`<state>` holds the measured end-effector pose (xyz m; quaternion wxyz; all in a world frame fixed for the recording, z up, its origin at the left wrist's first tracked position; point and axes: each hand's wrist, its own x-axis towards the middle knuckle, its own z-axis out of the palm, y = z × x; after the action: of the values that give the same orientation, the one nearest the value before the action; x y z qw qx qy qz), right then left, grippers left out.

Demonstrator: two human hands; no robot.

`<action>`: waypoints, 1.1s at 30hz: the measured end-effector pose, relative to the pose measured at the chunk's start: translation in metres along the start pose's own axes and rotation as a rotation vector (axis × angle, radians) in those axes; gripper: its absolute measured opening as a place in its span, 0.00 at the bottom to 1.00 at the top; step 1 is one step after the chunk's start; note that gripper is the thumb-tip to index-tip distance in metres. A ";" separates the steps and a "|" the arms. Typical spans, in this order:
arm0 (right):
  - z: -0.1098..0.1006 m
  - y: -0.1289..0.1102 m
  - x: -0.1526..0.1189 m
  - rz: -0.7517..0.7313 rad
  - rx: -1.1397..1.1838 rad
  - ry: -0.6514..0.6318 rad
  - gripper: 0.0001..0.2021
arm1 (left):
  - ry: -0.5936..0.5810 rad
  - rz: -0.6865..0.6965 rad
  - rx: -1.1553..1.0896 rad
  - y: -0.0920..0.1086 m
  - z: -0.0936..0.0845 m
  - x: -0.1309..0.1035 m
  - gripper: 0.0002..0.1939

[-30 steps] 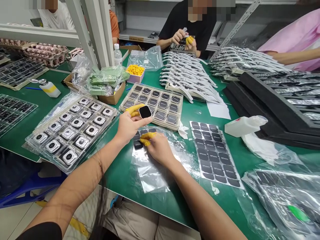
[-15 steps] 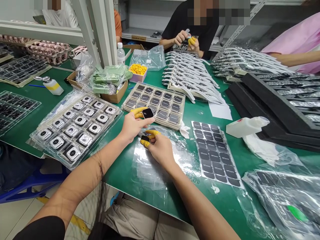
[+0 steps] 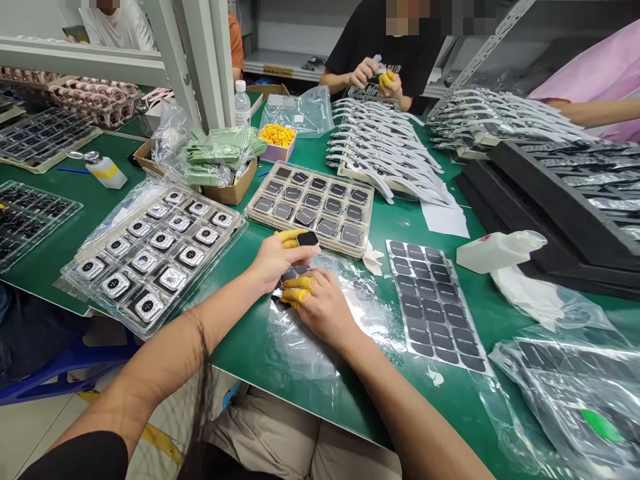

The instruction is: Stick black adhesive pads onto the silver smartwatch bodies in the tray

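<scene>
My left hand (image 3: 274,259), in yellow finger cots, pinches a smartwatch body (image 3: 307,239) with a dark glossy face, held tilted above the bench. Lower and to the right, my right hand (image 3: 323,301) is curled palm down, with yellow cots on its fingers. A small black piece (image 3: 279,301) shows at its fingertips, mostly covered by them. Clear plastic film (image 3: 305,350) lies beneath the right hand. Just beyond the hands stands a tray of watch bodies (image 3: 364,248) with dark square faces. A sheet of dark square stickers (image 3: 434,310) lies to the right.
On the left is a clear tray (image 3: 145,328) of white-backed watch bodies. Further back are a box of yellow finger cots (image 3: 278,137), a pump bottle (image 3: 106,170) and stacked white-strapped watches (image 3: 385,143). A white bottle (image 3: 493,253) lies right. A co-worker (image 3: 373,47) sits opposite.
My right hand has turned palm down and dropped slightly, hiding most of the black piece. The left hand has shifted slightly right and down, tilting the watch body flatter.
</scene>
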<state>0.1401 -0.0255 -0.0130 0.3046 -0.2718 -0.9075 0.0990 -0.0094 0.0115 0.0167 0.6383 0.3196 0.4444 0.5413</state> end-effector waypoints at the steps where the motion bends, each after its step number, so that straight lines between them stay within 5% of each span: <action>1: -0.009 -0.006 -0.002 -0.024 0.020 -0.010 0.11 | 0.004 -0.019 0.000 -0.007 -0.001 0.003 0.24; 4: -0.049 -0.019 -0.010 0.060 0.261 -0.056 0.08 | 0.035 0.046 0.186 -0.020 -0.004 0.009 0.25; 8: -0.096 -0.003 -0.015 0.569 0.626 0.055 0.05 | -0.046 0.272 0.693 -0.015 -0.001 0.000 0.11; 11: -0.102 0.025 -0.016 0.879 0.790 0.212 0.16 | -0.231 0.259 0.784 -0.014 0.010 -0.012 0.13; 13: -0.095 0.038 -0.019 0.979 0.844 0.241 0.20 | -0.328 0.157 0.747 -0.018 0.015 -0.016 0.24; 16: -0.082 0.043 -0.023 1.066 0.890 0.224 0.22 | -0.384 0.078 0.759 -0.026 0.019 -0.016 0.29; 23: -0.073 0.039 -0.024 1.187 0.944 0.248 0.23 | -0.356 0.094 0.932 -0.028 0.020 -0.013 0.16; 29: -0.070 0.038 -0.023 1.165 0.959 0.247 0.20 | -0.345 0.110 0.929 -0.028 0.022 -0.014 0.21; 33: -0.068 0.038 -0.024 1.172 0.948 0.245 0.20 | -0.347 0.132 0.951 -0.028 0.022 -0.014 0.14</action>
<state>0.2144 -0.0061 0.0158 0.3850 -0.5579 -0.4351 0.5926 0.0214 -0.0062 0.0039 0.4512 0.6873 0.5079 0.2571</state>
